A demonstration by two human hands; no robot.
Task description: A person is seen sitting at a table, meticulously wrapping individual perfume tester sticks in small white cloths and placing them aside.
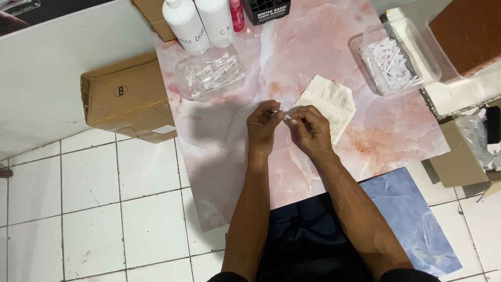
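My left hand (263, 127) and my right hand (309, 130) meet over a pink marbled slab (224, 151), fingertips pinched together on one small clear tube-like piece (282, 114). Which hand bears most of it is hard to tell; both touch it. A folded white paper napkin (329, 102) lies just right of my right hand. A clear plastic tray (211, 74) of several small clear pieces sits to the upper left. Another clear tub (395, 55) with several small white pieces stands at the upper right.
Two white plastic bottles (185, 26) and a small pink bottle (237, 14) stand at the slab's far edge beside a black box (267, 10). A cardboard box (128, 96) sits on the white tiled floor at left. A blue slab (412, 219) lies at lower right.
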